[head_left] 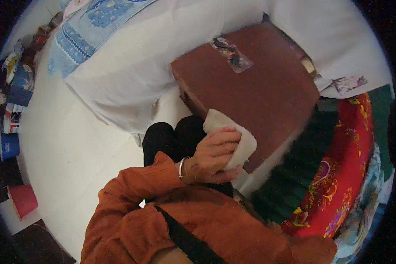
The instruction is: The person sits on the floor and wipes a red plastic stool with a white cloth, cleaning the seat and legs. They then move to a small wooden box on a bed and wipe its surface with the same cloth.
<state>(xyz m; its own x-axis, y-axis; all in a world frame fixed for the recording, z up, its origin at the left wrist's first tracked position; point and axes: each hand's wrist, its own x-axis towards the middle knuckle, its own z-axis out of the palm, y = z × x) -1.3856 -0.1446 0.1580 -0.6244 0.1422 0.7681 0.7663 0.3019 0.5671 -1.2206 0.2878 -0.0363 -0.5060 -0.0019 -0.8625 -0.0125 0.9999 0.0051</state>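
Note:
My left hand [213,154], with a pale bangle [181,169] at the wrist, grips a folded off-white cloth [245,147]. Its fingers lie bent over the cloth, and the thumb is on the side nearer my body. The cloth rests at the near edge of a large brown box [255,88], partly over its top. A dark patterned strip [232,55] lies on the far part of that top. Of my right arm, only an orange sleeve [295,248] shows at the lower right; I do not see the right hand.
White sheeting [119,79] drapes behind and left of the box, with a blue patterned cloth [81,42] on it. On the right lie dark green ribbed fabric [290,171] and a red floral cloth [339,189]. A red container [23,200] and assorted items line the far left.

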